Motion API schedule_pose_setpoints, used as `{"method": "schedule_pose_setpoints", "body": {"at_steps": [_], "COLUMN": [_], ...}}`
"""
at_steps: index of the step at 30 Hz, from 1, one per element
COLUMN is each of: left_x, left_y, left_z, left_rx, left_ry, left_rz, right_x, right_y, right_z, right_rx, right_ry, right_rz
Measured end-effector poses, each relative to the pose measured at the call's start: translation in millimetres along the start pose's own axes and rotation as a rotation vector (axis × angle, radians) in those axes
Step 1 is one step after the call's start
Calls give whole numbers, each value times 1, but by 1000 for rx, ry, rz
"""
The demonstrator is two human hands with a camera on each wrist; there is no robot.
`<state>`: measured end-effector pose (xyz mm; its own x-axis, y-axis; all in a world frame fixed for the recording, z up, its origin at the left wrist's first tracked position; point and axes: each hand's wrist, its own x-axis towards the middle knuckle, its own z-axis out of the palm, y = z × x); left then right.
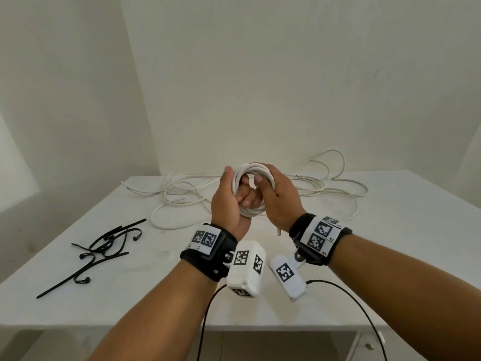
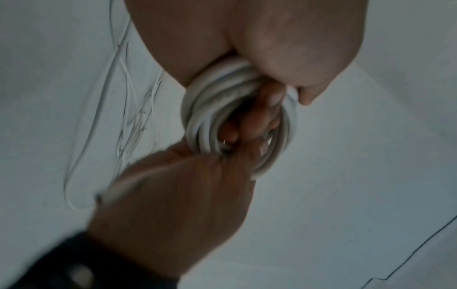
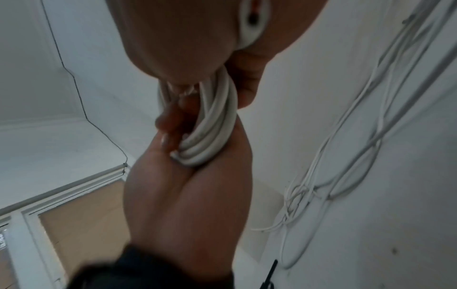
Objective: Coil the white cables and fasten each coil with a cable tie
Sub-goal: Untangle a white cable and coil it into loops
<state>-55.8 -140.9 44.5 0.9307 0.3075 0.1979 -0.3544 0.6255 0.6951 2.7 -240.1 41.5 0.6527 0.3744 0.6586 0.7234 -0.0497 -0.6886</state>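
A coil of white cable [image 1: 251, 171] is held up over the table between both hands. My left hand [image 1: 235, 185] grips its left side, thumb on the outside and fingers curled through the loop. On the right side my right hand [image 1: 265, 179] wraps around the coil, thumb in front. A short free cable end [image 1: 278, 231] hangs below the right hand. In the left wrist view the coil [image 2: 205, 109] runs from my left palm [image 2: 247, 48] to my right hand [image 2: 178, 195]. The right wrist view shows the coil [image 3: 217, 121] lying in my left hand [image 3: 185, 195].
More loose white cables [image 1: 325, 188] sprawl across the back of the white table [image 1: 390, 243]. Several black cable ties [image 1: 104, 246] lie in a heap at the front left. A thin black wire [image 1: 359, 303] trails from the wrist cameras over the table's front edge.
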Motion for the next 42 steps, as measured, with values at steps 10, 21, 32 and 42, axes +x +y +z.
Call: {"method": "schedule_pose_setpoints", "body": {"at_steps": [10,21,32,42], "left_x": [4,-4,-3,-8], "left_y": [38,14,4,18], "left_z": [-19,-13,-1,-22], "left_rx": [646,376,66,197], "left_ry": [-236,56,334,-90], "left_rz": [-427,89,186,-274], "right_x": [7,7,4,6], "right_y": [-9,-16,-8,11], "right_z": [-27,-17,-5,-22], "right_rx": [-315,87,-37,-273], "right_ry": [-646,-387,-112,-251], "right_rz": [-55,111,1,-67]}}
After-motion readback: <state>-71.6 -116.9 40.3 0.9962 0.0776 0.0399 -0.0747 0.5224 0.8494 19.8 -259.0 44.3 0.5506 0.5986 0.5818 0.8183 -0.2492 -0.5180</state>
